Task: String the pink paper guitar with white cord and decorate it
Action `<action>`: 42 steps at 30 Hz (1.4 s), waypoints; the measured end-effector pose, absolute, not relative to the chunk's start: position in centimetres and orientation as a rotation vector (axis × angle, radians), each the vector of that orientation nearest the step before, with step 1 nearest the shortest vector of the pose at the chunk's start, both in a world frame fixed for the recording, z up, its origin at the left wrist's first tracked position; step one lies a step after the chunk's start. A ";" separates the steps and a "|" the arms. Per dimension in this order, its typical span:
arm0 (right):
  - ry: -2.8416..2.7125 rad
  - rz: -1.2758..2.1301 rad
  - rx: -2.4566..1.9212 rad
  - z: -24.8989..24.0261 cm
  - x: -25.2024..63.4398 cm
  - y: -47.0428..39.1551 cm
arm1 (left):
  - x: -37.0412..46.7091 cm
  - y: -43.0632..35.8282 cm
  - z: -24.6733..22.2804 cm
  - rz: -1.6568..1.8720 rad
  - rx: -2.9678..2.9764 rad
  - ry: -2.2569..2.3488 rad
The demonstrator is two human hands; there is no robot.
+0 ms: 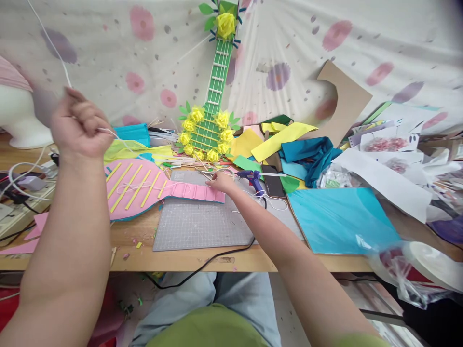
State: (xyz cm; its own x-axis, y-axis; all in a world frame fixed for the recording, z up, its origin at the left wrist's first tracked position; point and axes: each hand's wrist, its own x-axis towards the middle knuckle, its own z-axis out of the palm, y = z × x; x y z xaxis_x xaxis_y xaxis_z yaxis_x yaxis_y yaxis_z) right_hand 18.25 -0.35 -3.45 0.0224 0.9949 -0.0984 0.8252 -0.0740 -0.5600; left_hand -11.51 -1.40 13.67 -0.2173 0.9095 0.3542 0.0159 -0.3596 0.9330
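Note:
My left hand (81,123) is raised at the left, fingers closed round a white cord (67,72). One end runs up out of view; the other trails down past the fist. On the table lies a pink paper guitar shape (139,185) with yellow strips, a loose white cord (144,185) lying across it. My right hand (221,182) is closed at the scissors (205,172), just above the end of the pink neck; its fingers partly hide them. A blue glue gun (251,178) lies right of that hand.
A green paper guitar with yellow flowers (208,130) leans on the curtain. A grey cutting mat (198,226) lies in front, beside a blue sheet (343,219). Paper scraps (282,142) and a phone (273,182) lie behind. A power strip (21,207) with cables stands left.

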 end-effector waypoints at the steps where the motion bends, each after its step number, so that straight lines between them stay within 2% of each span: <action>1: -1.800 0.742 -1.936 -3.6 17.9 -0.2 | -10.6 -1.3 13.1 1.596 1.248 1.104; 8: -1.444 0.940 -1.815 -3.6 17.5 0.8 | 0.8 -1.7 4.9 1.103 0.649 1.031; 12: -1.199 1.002 -1.435 -2.2 17.5 -0.6 | 4.8 -3.0 0.4 1.099 0.484 1.030; 15: -1.250 1.008 -1.197 -2.3 17.3 -2.4 | 6.2 -3.7 -1.4 1.140 0.414 0.945; 24: -1.423 0.930 -1.312 -4.5 17.1 -5.1 | 7.6 -4.8 -2.6 1.203 0.348 0.881; 27: -1.504 0.920 -1.354 -3.9 17.4 -5.3 | 7.8 -4.8 -2.9 1.244 0.414 0.888; 32: -1.576 0.700 -1.355 -1.5 18.3 -5.3 | 8.0 -5.0 -3.1 1.377 0.695 0.959; 37: -1.513 0.941 -1.144 -0.8 18.4 -4.5 | 7.9 -5.5 -2.8 1.319 0.937 1.011; 42: -1.441 0.971 -1.166 -1.4 18.1 -4.1 | 7.7 -5.8 -2.6 1.303 0.979 0.999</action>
State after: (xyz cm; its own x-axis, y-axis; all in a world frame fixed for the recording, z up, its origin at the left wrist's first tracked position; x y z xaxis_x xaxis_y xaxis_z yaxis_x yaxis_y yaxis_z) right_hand 18.06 -4.05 -1.44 -0.0331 0.9773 0.2094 0.1729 0.2120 -0.9619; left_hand 7.72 -5.81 -2.59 0.0156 0.9995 -0.0268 -0.2855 0.0301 0.9579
